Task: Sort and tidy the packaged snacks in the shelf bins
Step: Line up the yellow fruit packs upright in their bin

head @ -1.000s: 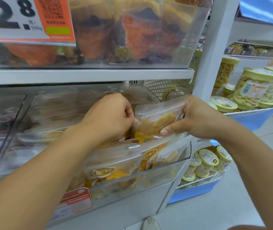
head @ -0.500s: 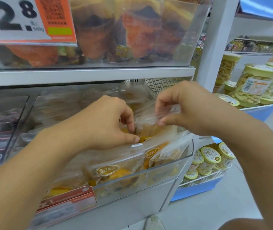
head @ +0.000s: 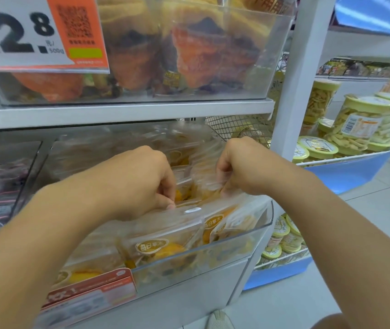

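We are mid-sort in the clear bin on the lower shelf. Our right hand pinches a clear snack pouch upright; our left hand curls its fingers into the neighbouring packs. Next, seat it neatly, we judge.
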